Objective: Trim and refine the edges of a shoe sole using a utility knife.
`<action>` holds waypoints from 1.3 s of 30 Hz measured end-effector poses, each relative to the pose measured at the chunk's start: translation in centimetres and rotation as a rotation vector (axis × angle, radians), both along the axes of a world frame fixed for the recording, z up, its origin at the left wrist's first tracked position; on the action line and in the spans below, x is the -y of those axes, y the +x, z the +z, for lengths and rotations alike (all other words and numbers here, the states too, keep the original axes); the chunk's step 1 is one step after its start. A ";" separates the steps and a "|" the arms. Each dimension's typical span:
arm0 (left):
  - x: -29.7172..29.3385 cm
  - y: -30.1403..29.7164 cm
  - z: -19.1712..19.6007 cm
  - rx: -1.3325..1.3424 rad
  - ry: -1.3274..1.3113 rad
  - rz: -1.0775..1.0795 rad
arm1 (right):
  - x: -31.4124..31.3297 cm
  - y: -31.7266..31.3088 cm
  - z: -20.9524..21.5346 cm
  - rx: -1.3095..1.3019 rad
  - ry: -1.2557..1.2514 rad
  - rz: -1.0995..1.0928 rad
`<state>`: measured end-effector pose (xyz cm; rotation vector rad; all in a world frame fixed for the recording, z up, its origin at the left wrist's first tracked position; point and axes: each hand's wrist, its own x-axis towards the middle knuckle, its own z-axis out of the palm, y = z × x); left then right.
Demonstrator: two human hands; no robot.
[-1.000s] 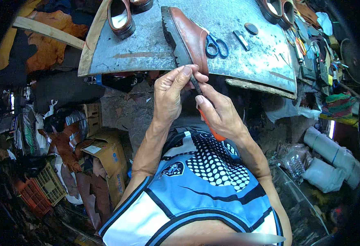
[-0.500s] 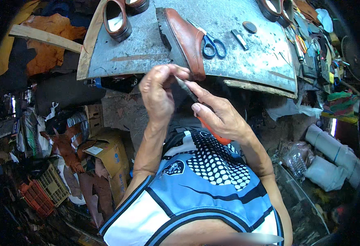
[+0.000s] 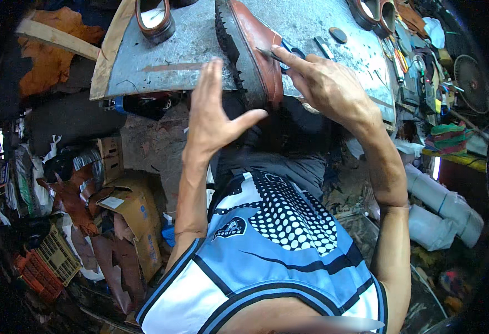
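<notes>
A brown leather shoe (image 3: 265, 69) lies on its side at the worktable's front edge, its thick dark sole (image 3: 234, 55) facing left and one end jutting past the edge. Beside that sole my left hand (image 3: 214, 114) is raised with fingers straight and thumb spread, holding nothing; whether the thumb touches the shoe I cannot tell. My right hand (image 3: 333, 89) grips a thin, dark, pointed tool (image 3: 265, 52), its tip at the brown leather upper. The tool's handle is hidden in my palm. Blue-handled scissors (image 3: 293, 49) lie behind my right fingers, mostly covered.
More brown shoes stand at the far left (image 3: 155, 25) and far right (image 3: 367, 12) of the metal-topped table (image 3: 189, 83). A dark oval piece (image 3: 338, 35) and a small flat bar (image 3: 323, 48) lie right of the scissors. A cardboard box (image 3: 136, 217) sits on the lower left.
My hands have parted. The right moved up and rightward, bringing the tool's tip from beside my left fingers to the shoe. My left fingers have straightened. The view has shifted a little.
</notes>
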<state>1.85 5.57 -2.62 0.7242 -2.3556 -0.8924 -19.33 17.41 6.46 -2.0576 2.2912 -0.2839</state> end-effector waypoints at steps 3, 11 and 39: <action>-0.7 -1.8 -1.4 -0.011 -0.103 -0.039 | 0.3 -0.1 0.1 -0.034 0.048 0.002; -1.1 -2.4 -2.1 -0.167 0.033 -0.035 | 0.2 0.3 0.2 -0.110 0.093 -0.031; -0.9 -2.5 -2.1 -0.153 0.049 -0.043 | -0.8 1.4 0.1 0.022 0.137 -0.078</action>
